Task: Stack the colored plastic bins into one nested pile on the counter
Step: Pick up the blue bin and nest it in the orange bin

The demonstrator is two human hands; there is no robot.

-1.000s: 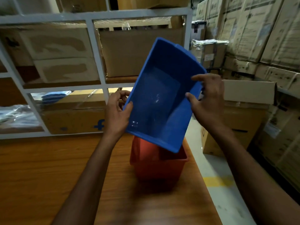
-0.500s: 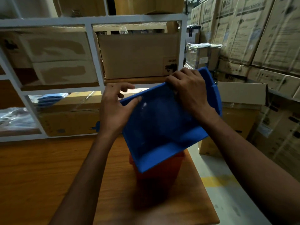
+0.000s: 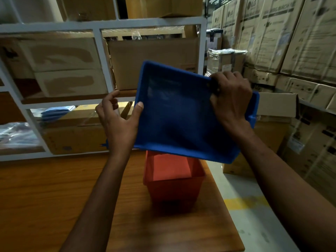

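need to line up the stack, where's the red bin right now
In the head view the red bin sits upright on the wooden counter, near its right edge, directly under the tilted blue bin.

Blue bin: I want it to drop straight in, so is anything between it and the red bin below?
Nothing visible. The blue bin, tilted and held in the air by the left hand and right hand, hangs above the red bin, whose visible inside looks empty.

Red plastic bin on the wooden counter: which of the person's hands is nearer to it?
Left. The left hand is up-left of the red plastic bin; the right hand is higher, up-right.
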